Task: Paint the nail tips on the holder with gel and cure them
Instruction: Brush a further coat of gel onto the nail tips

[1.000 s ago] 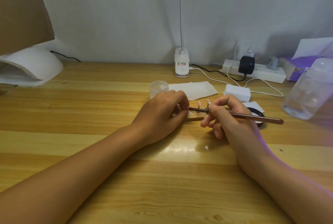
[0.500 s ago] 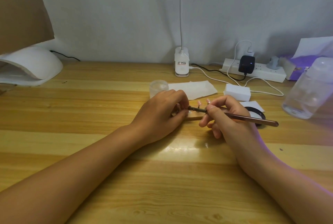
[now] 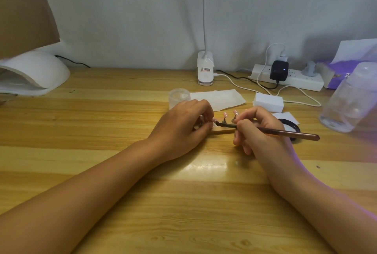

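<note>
Now right hand point(image 3: 263, 131) pinches brush point(image 3: 285, 132); left hand point(image 3: 181, 131) grips holder point(image 3: 223, 130) (wooden).

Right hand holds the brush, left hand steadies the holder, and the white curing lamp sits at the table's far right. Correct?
No. The head view shows the white curing lamp at the far left of the table, not right. Otherwise correct: right hand holds the brush, left hand steadies the holder.

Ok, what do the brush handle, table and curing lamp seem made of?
The brush handle: glossy copper-brown, metal or lacquer, judging by its sheen. The table: varnished wood or laminate, with visible grain and glare. The curing lamp: smooth white moulded plastic, probably.
</note>
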Demonstrator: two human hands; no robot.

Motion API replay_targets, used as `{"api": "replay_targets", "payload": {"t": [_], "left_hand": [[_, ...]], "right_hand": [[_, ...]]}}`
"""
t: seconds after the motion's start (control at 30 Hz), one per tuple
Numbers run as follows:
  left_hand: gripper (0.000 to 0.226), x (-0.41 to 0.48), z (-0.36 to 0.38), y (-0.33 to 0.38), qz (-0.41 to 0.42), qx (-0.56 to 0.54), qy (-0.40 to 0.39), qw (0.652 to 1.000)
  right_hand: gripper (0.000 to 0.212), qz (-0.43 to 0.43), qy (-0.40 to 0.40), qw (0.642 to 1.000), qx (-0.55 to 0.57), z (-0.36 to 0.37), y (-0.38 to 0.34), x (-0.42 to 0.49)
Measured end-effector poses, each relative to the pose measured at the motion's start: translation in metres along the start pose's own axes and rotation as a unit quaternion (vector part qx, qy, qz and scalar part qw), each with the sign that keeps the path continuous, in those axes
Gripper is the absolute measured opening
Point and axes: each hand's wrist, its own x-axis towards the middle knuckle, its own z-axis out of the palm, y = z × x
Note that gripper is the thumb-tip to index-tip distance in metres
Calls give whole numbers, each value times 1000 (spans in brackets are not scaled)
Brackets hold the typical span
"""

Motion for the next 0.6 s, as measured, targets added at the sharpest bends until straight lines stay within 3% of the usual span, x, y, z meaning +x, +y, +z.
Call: {"api": "replay_targets", "payload": {"t": [0.6], "left_hand": [[9,-1,2,-1,6,1,6,1000]], "right_hand": [[9,-14,-7,1000,8,2,-1,-2]]}}
